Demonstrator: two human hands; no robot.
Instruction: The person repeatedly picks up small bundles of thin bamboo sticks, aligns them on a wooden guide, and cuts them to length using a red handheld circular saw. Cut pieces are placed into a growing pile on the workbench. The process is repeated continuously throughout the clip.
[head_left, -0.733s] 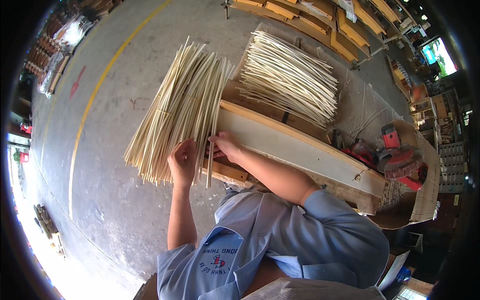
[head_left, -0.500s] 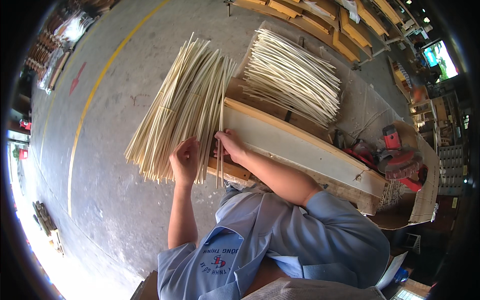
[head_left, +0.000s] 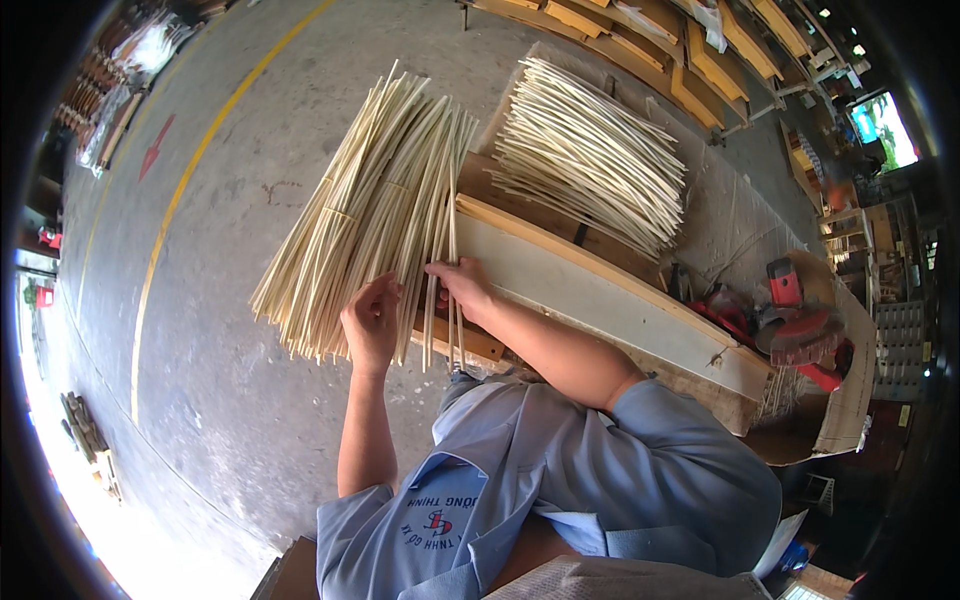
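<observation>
Slender pale sticks (head_left: pixel 428 332) gripped at the right edge of a fanned bundle (head_left: pixel 355 225)

Left of centre in the frame, the fanned bundle is seen slanting from upper right to lower left, with a thin band (head_left: pixel 338 213) crossing its middle. At its lower right edge, a few sticks are closed in the fingers of the right hand (head_left: pixel 462 285) — how many cannot be told. They are gripped below their middle, with long lengths running up beside the bundle and short ends hanging below the fingers. The left hand (head_left: pixel 370 312) is placed against the bundle's lower part, its fingers curled; whether any stick is pinched there cannot be told.

A white-faced board (head_left: pixel 600 293) is set just right of the right hand, sloping toward the lower right. Above it, at upper centre, a loose pile of pale sticks (head_left: pixel 590 155) is laid out, well apart from the grip. At right, a red power saw (head_left: pixel 800 325) is stationed beside a cardboard sheet (head_left: pixel 848 370). At upper right, wooden boards (head_left: pixel 715 65) are stacked; at upper left, the concrete floor (head_left: pixel 250 260) is crossed by a yellow line (head_left: pixel 176 205).
</observation>
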